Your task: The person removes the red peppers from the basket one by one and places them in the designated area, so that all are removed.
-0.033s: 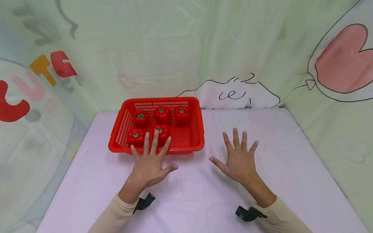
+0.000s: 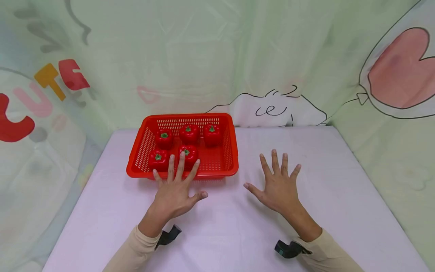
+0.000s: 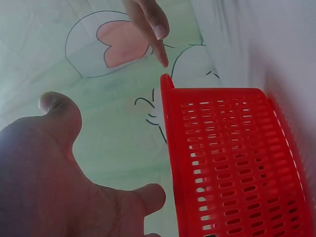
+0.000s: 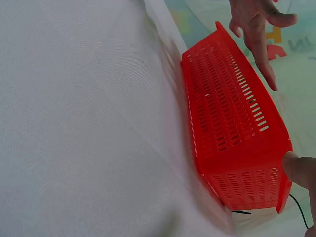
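Note:
My left hand (image 2: 174, 196) is spread flat with straight fingers above the near rim of a red plastic basket (image 2: 227, 173). In the head view its fingertips overlap a red bell pepper (image 2: 192, 151) at the front. The basket's slotted side (image 3: 232, 148) fills much of the left wrist view, beside the left thumb. To the right of the basket, my right hand (image 2: 280, 189) hovers over the table, fingers fanned out and nothing in its grasp. Several red bell peppers with green stems stand in the basket, among them one at the back right (image 2: 212, 136) and one at the front left (image 2: 158, 160).
A white cloth covers the table (image 2: 231, 234). Printed curtains (image 2: 190, 60) hang behind it and along both sides. Each wrist carries a small black camera, one on the left wrist (image 2: 169, 236) and one on the right wrist (image 2: 289, 249).

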A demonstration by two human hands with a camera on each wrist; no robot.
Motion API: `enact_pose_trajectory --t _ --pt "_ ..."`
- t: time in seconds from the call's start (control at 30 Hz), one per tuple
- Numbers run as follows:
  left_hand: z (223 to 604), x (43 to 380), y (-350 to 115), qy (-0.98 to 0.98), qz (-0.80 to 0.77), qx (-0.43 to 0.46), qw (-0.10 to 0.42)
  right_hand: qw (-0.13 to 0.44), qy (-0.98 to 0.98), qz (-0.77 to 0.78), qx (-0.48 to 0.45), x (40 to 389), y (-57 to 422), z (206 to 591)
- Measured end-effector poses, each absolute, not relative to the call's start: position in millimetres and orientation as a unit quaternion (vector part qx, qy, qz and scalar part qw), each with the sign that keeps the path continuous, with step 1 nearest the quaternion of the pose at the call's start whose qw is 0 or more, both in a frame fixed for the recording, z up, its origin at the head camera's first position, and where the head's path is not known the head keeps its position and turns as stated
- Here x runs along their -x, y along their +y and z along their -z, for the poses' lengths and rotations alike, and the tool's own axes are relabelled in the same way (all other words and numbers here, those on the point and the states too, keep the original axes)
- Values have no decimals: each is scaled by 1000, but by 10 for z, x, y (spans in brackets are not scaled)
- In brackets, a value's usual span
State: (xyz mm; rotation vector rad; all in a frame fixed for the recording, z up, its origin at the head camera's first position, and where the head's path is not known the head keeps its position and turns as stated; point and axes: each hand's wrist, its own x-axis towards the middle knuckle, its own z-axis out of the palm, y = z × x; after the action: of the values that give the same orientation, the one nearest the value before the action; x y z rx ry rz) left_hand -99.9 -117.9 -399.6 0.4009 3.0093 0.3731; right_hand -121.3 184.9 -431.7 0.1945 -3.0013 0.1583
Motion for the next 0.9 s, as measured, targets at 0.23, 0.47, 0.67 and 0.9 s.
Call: enact_pose_trajectory --t 0.23,0.47,0.67,0.9 --pt "3960 1033 -1236 984 -107 -141 28 61 -994 -53 -69 1197 1829 4300" --pt "3742 1380 -1802 973 -223 -56 -29 81 -991 -66 -87 1180 1801 4299" --pt "3989 1665 -2508 926 -371 65 -11 102 -981 -91 -138 1213 1710 4277" --pt "4319 1833 -2719 868 -488 76 41 139 -951 -171 -217 1342 1405 4112"
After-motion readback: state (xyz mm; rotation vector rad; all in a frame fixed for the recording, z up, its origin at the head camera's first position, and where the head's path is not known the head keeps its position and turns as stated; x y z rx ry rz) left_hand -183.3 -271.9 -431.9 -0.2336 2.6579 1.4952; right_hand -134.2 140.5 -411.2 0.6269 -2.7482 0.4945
